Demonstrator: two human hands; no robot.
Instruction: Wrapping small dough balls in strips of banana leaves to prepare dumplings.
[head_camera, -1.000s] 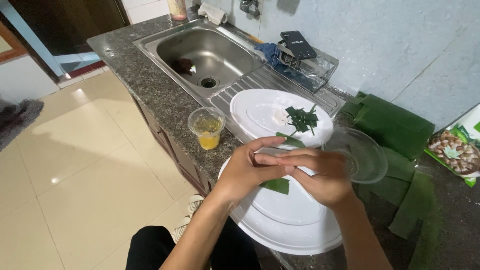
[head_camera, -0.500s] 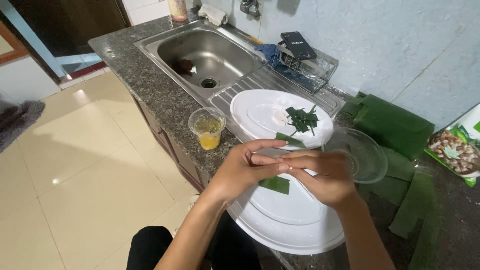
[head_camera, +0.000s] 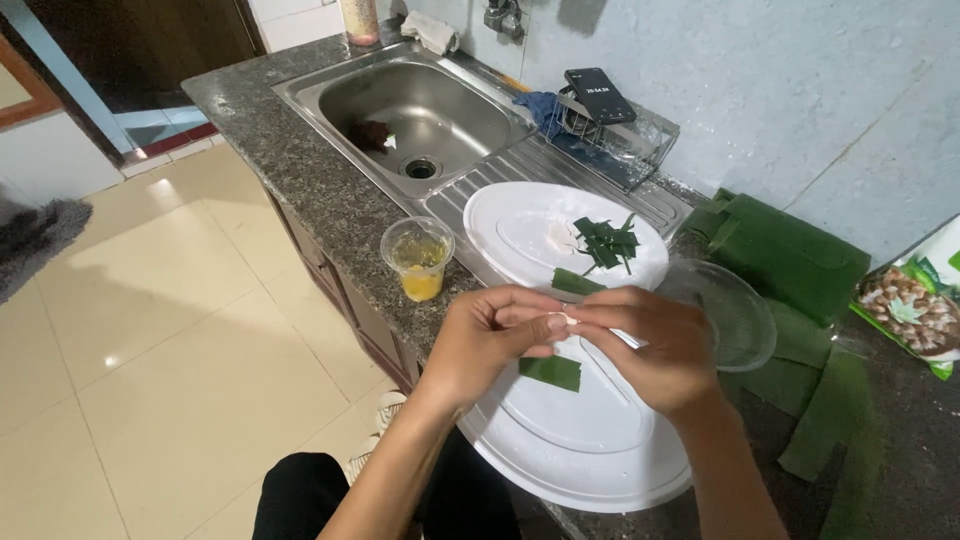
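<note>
My left hand (head_camera: 490, 340) and my right hand (head_camera: 655, 345) meet above a large white tray (head_camera: 590, 450). Their fingertips pinch a small white piece (head_camera: 563, 321) between them; what it is I cannot tell. Under the hands a folded green leaf strip (head_camera: 550, 372) lies on the tray. Another leaf strip (head_camera: 575, 283) rests at the edge of a second white tray (head_camera: 520, 230), which carries a pile of cut green leaf pieces (head_camera: 607, 243). A clear glass bowl (head_camera: 735, 315) sits just right of my right hand.
A plastic cup with yellow liquid (head_camera: 418, 260) stands on the granite counter edge. The steel sink (head_camera: 420, 110) is behind it. Folded banana leaves (head_camera: 790, 255) and a printed packet (head_camera: 910, 310) lie at right. A wire rack holding a dark device (head_camera: 600, 100) stands by the wall.
Both hands stay together over the tray, the fingers shifting slightly around the small piece. Nothing else has moved.
</note>
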